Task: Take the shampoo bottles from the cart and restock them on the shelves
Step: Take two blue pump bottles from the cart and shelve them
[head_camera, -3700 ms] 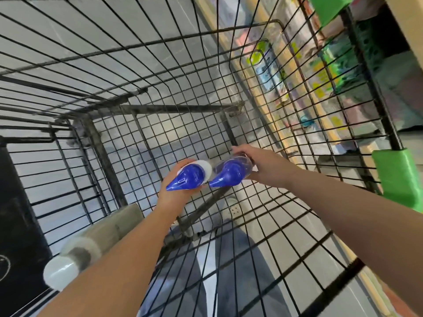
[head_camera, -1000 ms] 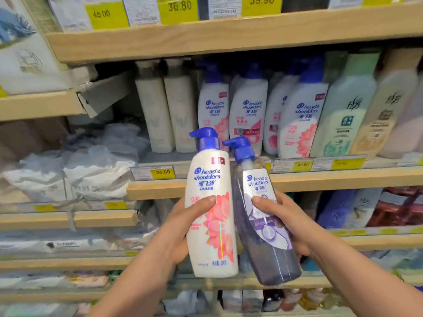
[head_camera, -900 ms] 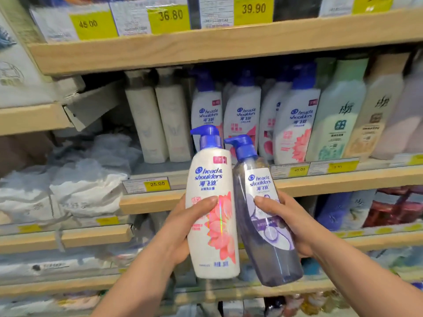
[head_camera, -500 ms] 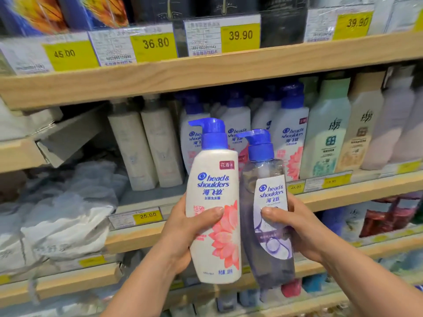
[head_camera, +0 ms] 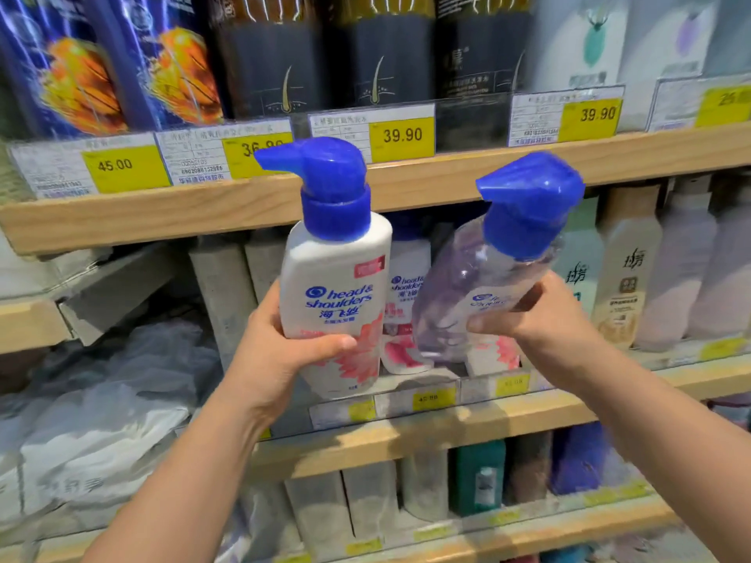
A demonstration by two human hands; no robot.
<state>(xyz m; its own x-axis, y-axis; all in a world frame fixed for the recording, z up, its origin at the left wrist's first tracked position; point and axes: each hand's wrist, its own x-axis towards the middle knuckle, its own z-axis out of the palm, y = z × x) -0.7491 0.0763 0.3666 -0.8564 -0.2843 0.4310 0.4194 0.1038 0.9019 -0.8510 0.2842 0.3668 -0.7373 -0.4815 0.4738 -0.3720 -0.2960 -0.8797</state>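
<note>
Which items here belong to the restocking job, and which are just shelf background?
Job:
- white shampoo bottle, held by the left hand
- clear purple shampoo bottle, tilted, held by the right hand
- middle shelf with matching white bottles

Background:
- dark bottles on the top shelf
- price tags
- crumpled plastic bags on the left

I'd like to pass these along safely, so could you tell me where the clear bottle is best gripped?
Grip the clear bottle round its wide body below the blue pump, from the right, as the right hand does; it tilts, and the pump head is narrow.
</note>
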